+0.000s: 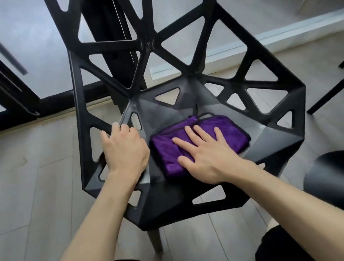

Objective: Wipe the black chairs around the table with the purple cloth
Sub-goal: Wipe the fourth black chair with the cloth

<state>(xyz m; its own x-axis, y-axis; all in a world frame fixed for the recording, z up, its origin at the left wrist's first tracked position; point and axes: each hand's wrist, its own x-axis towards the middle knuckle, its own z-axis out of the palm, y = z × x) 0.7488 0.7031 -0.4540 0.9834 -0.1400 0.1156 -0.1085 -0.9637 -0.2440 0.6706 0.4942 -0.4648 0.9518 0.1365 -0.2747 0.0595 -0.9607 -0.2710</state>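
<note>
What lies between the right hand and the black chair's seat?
The purple cloth, flat under the right hand on the black chair; head view shows it.

We look steeply down from head height, facing forward, close over the black chair [185,105] seat and wooden floor [26,177].

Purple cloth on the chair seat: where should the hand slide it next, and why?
Probably slide it rightward across the black chair. The right hand lies flat on the folded purple cloth near the seat's middle. The seat's right-hand facets lie bare, and the left hand grips the chair's left frame, seemingly steadying it.
</note>
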